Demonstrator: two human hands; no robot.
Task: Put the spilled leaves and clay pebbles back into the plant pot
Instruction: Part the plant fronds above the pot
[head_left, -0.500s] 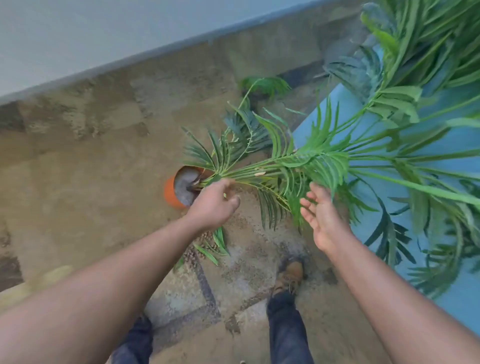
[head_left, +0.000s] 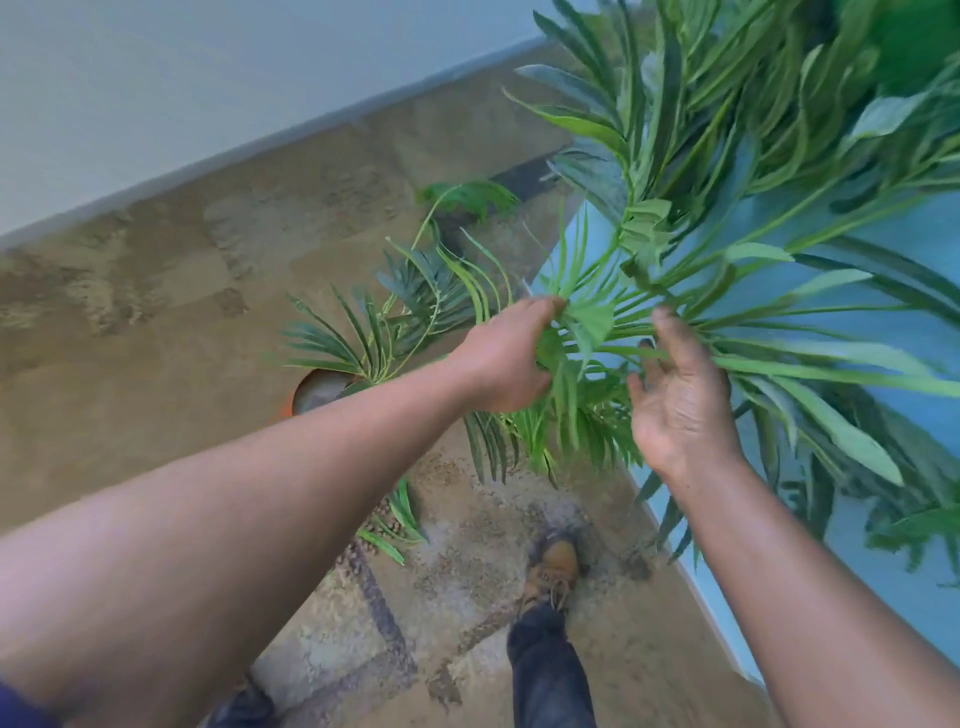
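Left hand (head_left: 501, 358) closed around green fronds (head_left: 582, 332); right hand (head_left: 680, 405) spread beside them; orange pot (head_left: 311, 389) behind forearm.

Floor's a mottled brown carpet (head_left: 156, 322) with darker lines. Orange pot (head_left: 311, 389) sits on it around 9 o'clock from center. Loose leaves (head_left: 400, 519) and brown pebbles (head_left: 358, 551) lie toward 6 o'clock, tan boot (head_left: 556, 566) just right of them.
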